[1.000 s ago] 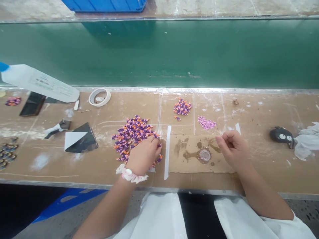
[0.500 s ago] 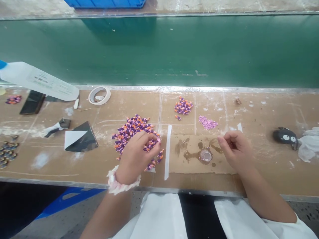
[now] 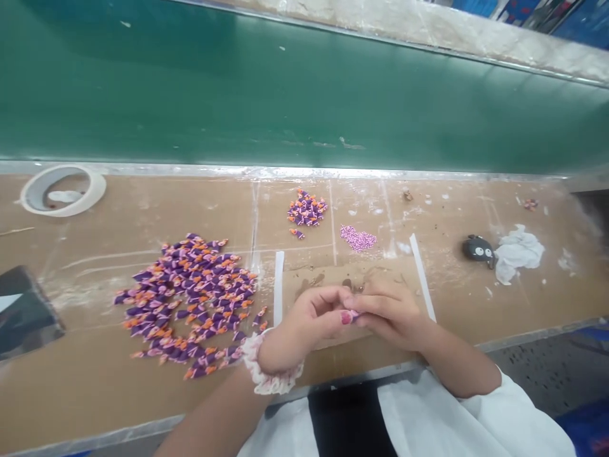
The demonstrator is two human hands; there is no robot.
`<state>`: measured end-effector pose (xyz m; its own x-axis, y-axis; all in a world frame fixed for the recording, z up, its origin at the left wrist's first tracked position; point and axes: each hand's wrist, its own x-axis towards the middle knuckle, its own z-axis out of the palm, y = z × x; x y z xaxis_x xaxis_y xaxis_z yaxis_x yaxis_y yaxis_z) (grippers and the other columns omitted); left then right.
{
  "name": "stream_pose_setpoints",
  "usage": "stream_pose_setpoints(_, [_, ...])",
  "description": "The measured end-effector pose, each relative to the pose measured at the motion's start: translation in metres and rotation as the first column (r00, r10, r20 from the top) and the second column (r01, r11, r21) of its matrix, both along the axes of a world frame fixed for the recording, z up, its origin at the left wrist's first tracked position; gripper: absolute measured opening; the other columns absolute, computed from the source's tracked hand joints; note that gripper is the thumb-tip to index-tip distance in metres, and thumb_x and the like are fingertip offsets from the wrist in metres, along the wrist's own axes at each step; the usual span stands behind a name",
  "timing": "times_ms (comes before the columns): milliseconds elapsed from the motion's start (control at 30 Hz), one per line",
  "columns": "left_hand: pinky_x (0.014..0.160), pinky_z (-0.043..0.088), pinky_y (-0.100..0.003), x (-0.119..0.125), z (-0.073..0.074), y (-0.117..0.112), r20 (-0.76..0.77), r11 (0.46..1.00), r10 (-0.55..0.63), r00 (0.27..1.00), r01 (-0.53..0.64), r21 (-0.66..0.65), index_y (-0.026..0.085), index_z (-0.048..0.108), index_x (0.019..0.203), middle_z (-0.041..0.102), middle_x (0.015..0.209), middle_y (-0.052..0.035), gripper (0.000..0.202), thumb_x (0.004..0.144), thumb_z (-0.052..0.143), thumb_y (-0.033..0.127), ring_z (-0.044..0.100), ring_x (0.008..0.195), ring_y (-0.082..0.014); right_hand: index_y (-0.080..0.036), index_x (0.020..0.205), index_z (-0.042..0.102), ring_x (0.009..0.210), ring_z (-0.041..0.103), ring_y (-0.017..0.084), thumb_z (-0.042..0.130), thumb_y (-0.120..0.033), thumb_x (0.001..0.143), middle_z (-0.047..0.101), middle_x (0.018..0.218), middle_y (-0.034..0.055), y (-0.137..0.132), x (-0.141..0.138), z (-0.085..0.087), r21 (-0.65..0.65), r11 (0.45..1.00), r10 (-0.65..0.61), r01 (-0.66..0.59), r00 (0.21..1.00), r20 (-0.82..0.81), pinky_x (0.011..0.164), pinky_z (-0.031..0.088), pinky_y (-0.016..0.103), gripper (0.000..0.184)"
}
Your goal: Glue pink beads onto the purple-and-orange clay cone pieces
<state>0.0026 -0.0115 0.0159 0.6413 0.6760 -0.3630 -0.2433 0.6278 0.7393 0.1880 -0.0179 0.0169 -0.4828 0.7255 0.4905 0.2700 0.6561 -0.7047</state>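
Observation:
My left hand (image 3: 309, 320), with a frilly scrunchie (image 3: 269, 365) at its wrist, is closed in a pinch. A small purple and pink figure (image 3: 354, 314) shows at its fingertips, mostly covered. My right hand (image 3: 394, 314) meets it there with bent, closed fingers; what these hold is hidden. Both hands are above a piece of cardboard (image 3: 295, 276) with wet brown stains, and the small clear dish is now out of sight behind them. Left of the hands spreads a large pile of purple and orange figures (image 3: 190, 298). Beyond them are a smaller pile (image 3: 307, 209) and tiny pink-purple beads (image 3: 358, 238).
White tape strips (image 3: 278, 285) edge the cardboard. A tape roll (image 3: 64, 190) lies at the far left, above a black sheet (image 3: 28, 317). To the right sit a black toy with white eyes (image 3: 478, 249) and a crumpled tissue (image 3: 519, 254). A green surface (image 3: 285, 95) runs behind.
My left hand has left the large pile and come right with a small figure. My right hand has moved in to meet it over the cardboard. The camera view has turned right.

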Motion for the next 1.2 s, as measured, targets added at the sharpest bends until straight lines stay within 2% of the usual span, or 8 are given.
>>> stream_pose_setpoints(100, [0.051, 0.031, -0.020, 0.001, -0.003, -0.004, -0.042, 0.996, 0.067, 0.997, -0.064, 0.070, 0.017, 0.064, 0.076, 0.050, 0.067, 0.0034, 0.025, 0.081, 0.070, 0.040, 0.035, 0.053, -0.0061, -0.020, 0.113, 0.059, 0.060, 0.054, 0.011, 0.055, -0.017, 0.093, 0.056, 0.071, -0.0001, -0.001, -0.004, 0.000, 0.046, 0.995, -0.092, 0.093, 0.996, -0.023, 0.056, 0.048, 0.024, 0.020])
stream_pose_setpoints(267, [0.063, 0.043, -0.019, 0.005, -0.002, -0.011, -0.099, 0.948, 0.244, 0.965, -0.215, 0.236, 0.018, 0.067, 0.075, 0.055, 0.076, 0.0000, 0.026, 0.085, 0.066, 0.041, 0.051, 0.069, -0.0096, -0.018, 0.109, 0.059, 0.055, 0.050, 0.010, 0.056, -0.013, 0.090, 0.056, 0.068, -0.0007, -0.003, -0.013, 0.000, 0.137, 0.970, -0.201, 0.202, 0.979, -0.021, 0.049, 0.045, 0.022, 0.020])
stream_pose_setpoints(400, [0.049, 0.042, -0.017, 0.006, -0.006, -0.018, -0.029, 0.969, 0.248, 0.968, -0.247, 0.021, 0.018, 0.062, 0.077, 0.058, 0.074, 0.0011, 0.026, 0.084, 0.068, 0.043, 0.049, 0.053, -0.0060, -0.018, 0.101, 0.059, 0.059, 0.055, 0.011, 0.056, -0.021, 0.091, 0.061, 0.071, 0.0018, -0.001, -0.013, -0.006, 0.118, 0.983, -0.140, 0.139, 0.990, -0.002, 0.053, 0.048, 0.023, 0.011])
stream_pose_setpoints(500, [0.038, 0.035, -0.014, 0.004, -0.008, -0.018, -0.066, 0.956, 0.274, 0.960, -0.279, -0.095, 0.018, 0.059, 0.078, 0.056, 0.061, 0.0039, 0.027, 0.082, 0.070, 0.043, 0.044, 0.043, -0.0044, -0.019, 0.104, 0.059, 0.064, 0.059, 0.012, 0.054, -0.043, 0.093, 0.065, 0.077, 0.0035, 0.010, 0.001, -0.011, 0.036, 0.998, -0.047, 0.044, 0.997, 0.066, 0.056, 0.050, 0.024, 0.026])
stream_pose_setpoints(533, [0.037, 0.035, -0.014, 0.003, -0.008, -0.016, -0.084, 0.947, 0.297, 0.951, -0.305, -0.098, 0.018, 0.059, 0.078, 0.056, 0.060, 0.0040, 0.028, 0.080, 0.071, 0.043, 0.044, 0.043, -0.0045, -0.020, 0.106, 0.060, 0.065, 0.060, 0.013, 0.053, -0.045, 0.094, 0.066, 0.079, 0.0035, 0.016, 0.007, -0.013, -0.017, 0.995, -0.097, 0.100, 0.988, 0.120, 0.058, 0.050, 0.025, 0.028])
stream_pose_setpoints(633, [0.036, 0.038, -0.014, 0.001, -0.006, -0.010, -0.102, 0.924, 0.359, 0.928, -0.369, -0.097, 0.017, 0.062, 0.078, 0.056, 0.061, 0.0043, 0.029, 0.076, 0.075, 0.043, 0.045, 0.043, -0.0047, -0.022, 0.097, 0.065, 0.068, 0.061, 0.014, 0.051, -0.029, 0.096, 0.067, 0.083, 0.0033, 0.035, 0.028, -0.024, -0.101, 0.868, -0.419, 0.485, 0.827, 0.375, 0.064, 0.050, 0.027, 0.016])
stream_pose_setpoints(700, [0.036, 0.039, -0.014, 0.000, -0.005, -0.006, -0.106, 0.914, 0.380, 0.919, -0.391, -0.106, 0.017, 0.063, 0.079, 0.057, 0.061, 0.0045, 0.029, 0.075, 0.077, 0.042, 0.046, 0.043, -0.0047, -0.020, 0.090, 0.067, 0.078, 0.064, 0.018, 0.054, -0.020, 0.092, 0.069, 0.087, 0.0054, 0.045, 0.038, -0.033, -0.091, 0.814, -0.476, 0.574, 0.748, 0.463, 0.069, 0.051, 0.030, 0.014])
stream_pose_setpoints(1200, [0.043, 0.035, -0.018, -0.004, -0.009, -0.003, -0.128, 0.939, 0.318, 0.939, -0.331, -0.094, 0.017, 0.060, 0.074, 0.050, 0.054, 0.0065, 0.032, 0.075, 0.076, 0.044, 0.044, 0.045, -0.0051, -0.018, 0.080, 0.058, 0.081, 0.053, 0.024, 0.046, -0.016, 0.092, 0.059, 0.086, 0.0100, 0.056, 0.032, -0.056, -0.034, 0.771, -0.480, 0.636, 0.615, 0.626, 0.072, 0.045, 0.038, 0.017])
